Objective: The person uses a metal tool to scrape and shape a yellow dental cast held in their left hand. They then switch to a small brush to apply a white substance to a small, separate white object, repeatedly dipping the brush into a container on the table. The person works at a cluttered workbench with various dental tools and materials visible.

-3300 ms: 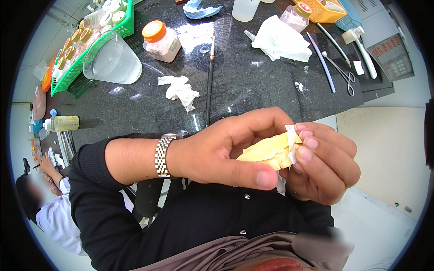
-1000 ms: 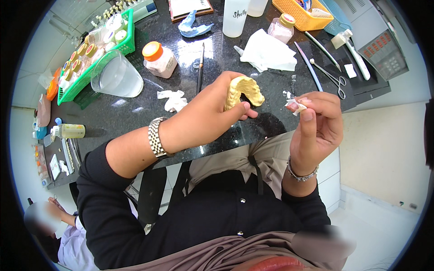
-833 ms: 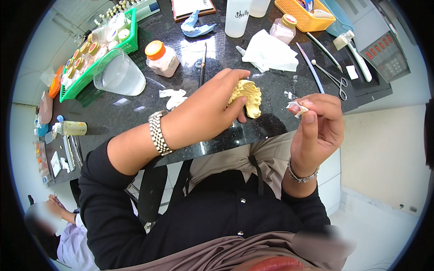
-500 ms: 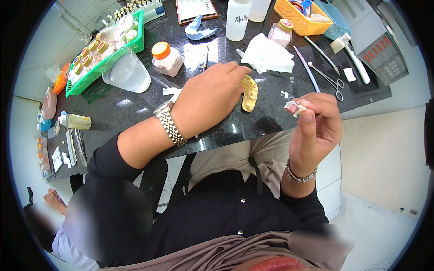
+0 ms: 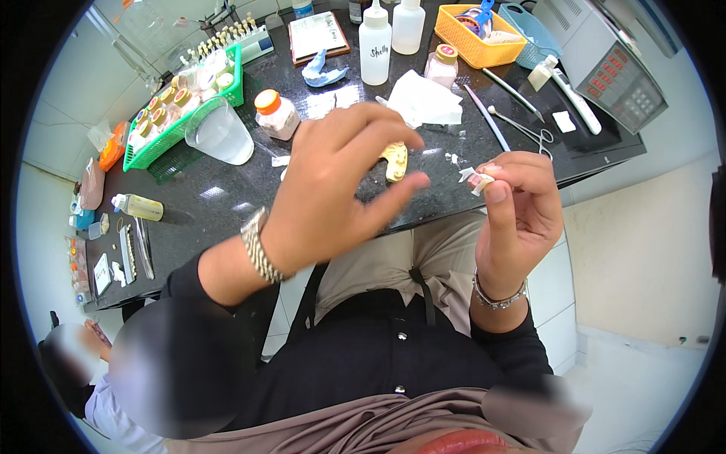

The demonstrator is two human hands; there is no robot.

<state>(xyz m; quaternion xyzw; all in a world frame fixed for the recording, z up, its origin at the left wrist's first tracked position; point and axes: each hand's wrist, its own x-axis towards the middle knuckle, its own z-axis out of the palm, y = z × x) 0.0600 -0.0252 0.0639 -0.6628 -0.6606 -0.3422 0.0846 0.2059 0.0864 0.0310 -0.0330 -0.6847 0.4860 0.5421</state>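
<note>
My left hand (image 5: pixel 333 178) is raised over the black tabletop (image 5: pixel 204 181), its thumb and fingers spread apart with nothing between them. Just beyond its fingers lies a yellow dental cast (image 5: pixel 395 163), partly covered by the hand. At the right, above the table's front edge, my right hand (image 5: pixel 522 204) pinches a small pink and white piece (image 5: pixel 474 178) between thumb and fingertips. It has thin, ragged white edges, and its exact kind is unclear. White crumbs (image 5: pixel 452 158) are scattered on the tabletop beside it.
A crumpled white tissue (image 5: pixel 427 102), an orange-lidded jar (image 5: pixel 277 117) and a clear cup (image 5: pixel 221 136) stand or lie beyond my hands. Scissor-like forceps (image 5: pixel 529 134) and thin tools lie right. Behind are a green basket (image 5: pixel 181 121), bottles (image 5: pixel 376 49) and a blue impression (image 5: pixel 324 72).
My left hand has come off the cast, lifting and spreading its fingers. My right hand still pinches the pink and white piece. The whole view has shifted slightly.
</note>
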